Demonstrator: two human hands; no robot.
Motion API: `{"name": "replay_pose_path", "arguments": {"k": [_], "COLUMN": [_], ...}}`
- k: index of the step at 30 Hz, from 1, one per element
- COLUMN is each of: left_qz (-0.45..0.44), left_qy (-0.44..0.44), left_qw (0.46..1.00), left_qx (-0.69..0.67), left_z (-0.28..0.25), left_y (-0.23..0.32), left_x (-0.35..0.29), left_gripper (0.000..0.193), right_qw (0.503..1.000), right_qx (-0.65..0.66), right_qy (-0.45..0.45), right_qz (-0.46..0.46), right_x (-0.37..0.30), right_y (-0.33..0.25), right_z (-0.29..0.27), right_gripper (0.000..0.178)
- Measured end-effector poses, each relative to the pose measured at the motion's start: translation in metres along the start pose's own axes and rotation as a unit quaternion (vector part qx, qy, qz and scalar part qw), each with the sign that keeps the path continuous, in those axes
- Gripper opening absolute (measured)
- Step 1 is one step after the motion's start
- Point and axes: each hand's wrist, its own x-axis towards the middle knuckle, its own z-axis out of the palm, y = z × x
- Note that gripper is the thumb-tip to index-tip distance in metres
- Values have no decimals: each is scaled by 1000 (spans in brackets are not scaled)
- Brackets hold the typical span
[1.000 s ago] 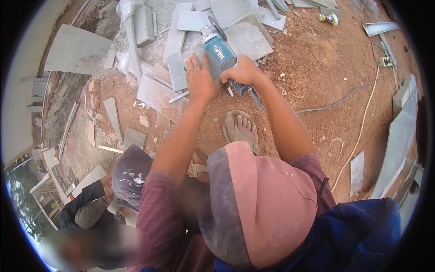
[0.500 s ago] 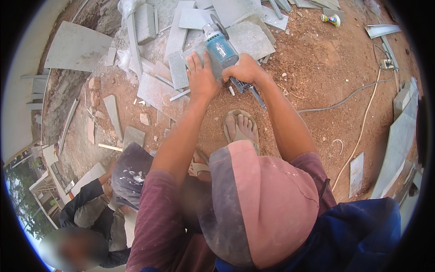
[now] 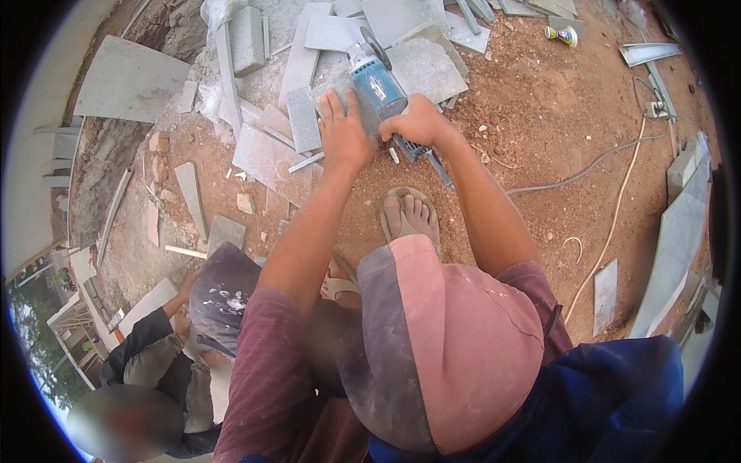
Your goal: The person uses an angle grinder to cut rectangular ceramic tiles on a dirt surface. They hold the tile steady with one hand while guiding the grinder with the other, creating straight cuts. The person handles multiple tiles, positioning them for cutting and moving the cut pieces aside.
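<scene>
Down on the reddish dirt [image 3: 532,116], plenty is covered up: the right hand [image 3: 417,122] hides a good chunk of the teal angle grinder's [image 3: 378,86] rear handle, and slabs overlap so much under the tool that I can't sort out their edges. The grinder sits just ahead of both hands, over the stone pile, disc [image 3: 376,49] at the far end; can't tell if it's spinning. Right hand is wrapped around the handle. Left hand [image 3: 345,135] is open, fingers spread, looks flat on a grey slab [image 3: 332,85] right beside the tool. The left foot [image 3: 340,282] is mostly blocked by the forearm, and the co-worker [image 3: 158,370] at lower left is cut off by the rim with a blurred head.

Versus a second ago, hands and grinder hold basically the same pose; the co-worker has shifted, with more of the legs showing now.

Count: one grinder, two hands, two sandalled feet, one co-worker, one small tub [image 3: 567,35] on its side, one white socket block [image 3: 656,109]. Slabs? Too many overlapping to count.
</scene>
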Motion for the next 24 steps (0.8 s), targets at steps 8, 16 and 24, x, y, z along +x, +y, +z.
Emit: {"name": "replay_pose_path", "arguments": {"k": [8, 16, 24], "left_qz": [5, 1, -2], "left_qy": [6, 0, -8], "left_qw": [1000, 1000, 1000], "left_qx": [-3, 1, 6], "left_z": [1, -2, -4], "left_y": [-1, 1, 3], "left_x": [-1, -2, -2], "left_gripper": [115, 115, 115], "right_qw": [1000, 998, 998], "right_qx": [-2, -28, -19], "right_qy": [-5, -28, -30], "right_qz": [16, 51, 55], "right_x": [-7, -16, -19], "right_y": [-4, -12, -11], "right_z": [-2, -7, -7], "right_gripper": [39, 34, 37]}}
